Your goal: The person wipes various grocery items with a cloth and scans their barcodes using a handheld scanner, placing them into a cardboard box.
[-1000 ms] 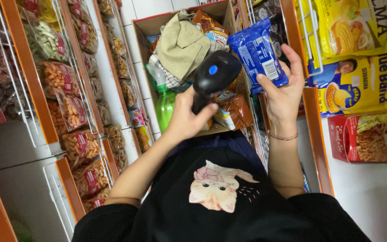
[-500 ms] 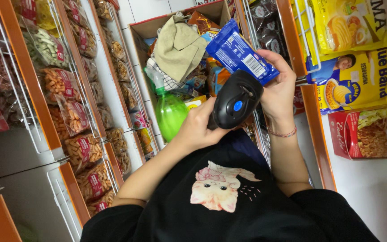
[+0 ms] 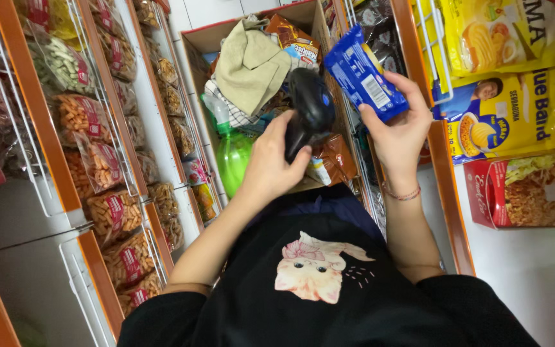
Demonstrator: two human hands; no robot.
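Head view: scanner (image 3: 309, 106) face hidden

Your left grip (image 3: 271, 164) holds the scanner (image 3: 309, 106), with the snack packet (image 3: 364, 80) in your right grip (image 3: 396, 132) just to its right. Beyond both grips sits the cardboard box (image 3: 252, 35), a folded cloth (image 3: 248, 67) in it and a spray bottle (image 3: 232, 151) left of your left grip.

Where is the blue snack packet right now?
In the head view, the blue snack packet is held up in the right hand, right of the black scanner, above the cardboard box.
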